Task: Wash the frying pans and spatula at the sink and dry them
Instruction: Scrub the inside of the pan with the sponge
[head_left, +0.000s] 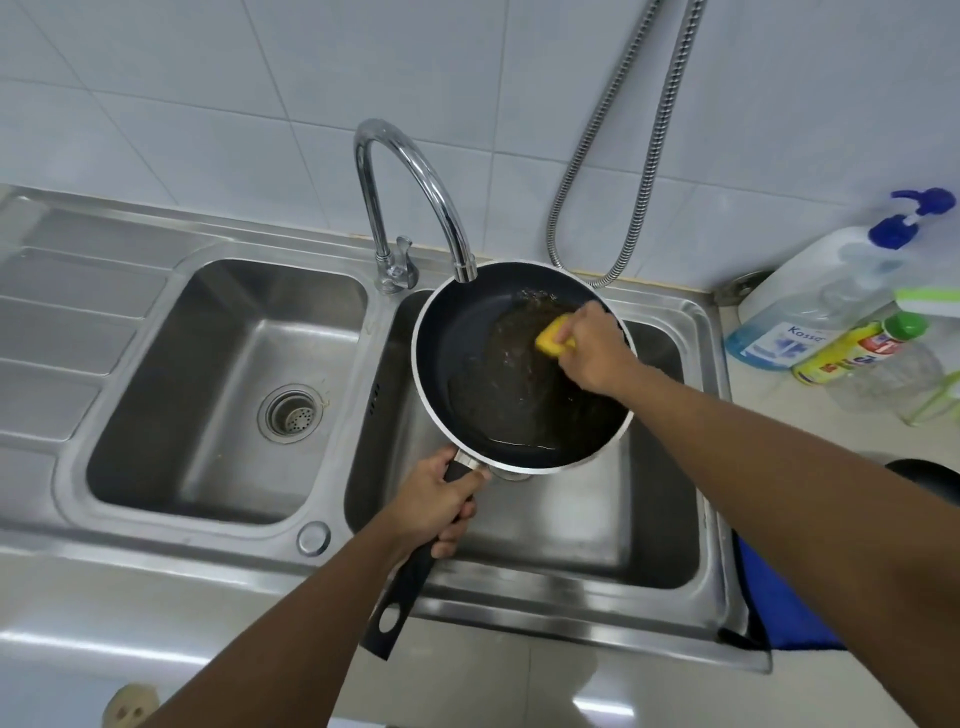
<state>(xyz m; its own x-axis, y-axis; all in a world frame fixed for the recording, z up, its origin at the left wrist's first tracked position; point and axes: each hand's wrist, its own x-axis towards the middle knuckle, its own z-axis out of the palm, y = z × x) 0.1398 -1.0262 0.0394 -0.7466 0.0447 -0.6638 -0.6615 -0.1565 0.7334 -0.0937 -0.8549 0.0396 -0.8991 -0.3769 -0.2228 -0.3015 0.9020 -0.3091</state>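
Note:
A dark non-stick frying pan (467, 338) with a silver rim hangs over the right basin of the steel sink (670, 519), just under the curved tap (415, 176). My left hand (434, 506) grips its black handle (400, 597). Brownish greasy water lies in the pan's lower right part. My right hand (592, 348) presses a yellow sponge (553, 338) against the pan's inside near the far right. A second dark pan's edge (924, 480) shows at the right, behind my forearm. No spatula is in sight.
The left basin (208, 395) holds only its drain strainer. A ribbed draining board lies at the far left. Soap bottles (831, 306) stand on the counter at the right. A blue cloth (769, 597) lies by the sink's right edge. A metal hose hangs on the tiled wall.

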